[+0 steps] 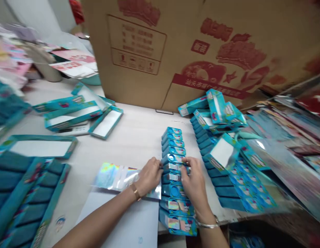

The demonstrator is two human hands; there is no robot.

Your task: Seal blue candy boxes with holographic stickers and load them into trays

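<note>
A row of small blue boxes (175,191) runs away from the table's front edge in front of me. Shiny rectangular patches show on several of them, plainest on the nearest box (182,225). My left hand (151,175) is closed, its fingertips against the left side of a box mid-row. From the right, my right hand (194,177) grips the same part of the row, thumb and forefinger bent at a box's edge. Under my left wrist lies a holographic, silvery sheet (110,175), partly covering a white board (123,220). Anything small between the fingertips is hidden.
A large printed cardboard box (139,89) stands across the back. Open blue trays (105,124) lie at the left, beside filled blue trays (28,193). To the right, more trays (223,153) sit on rows of blue boxes (227,191). Plastic packaging (286,172) crowds the right edge.
</note>
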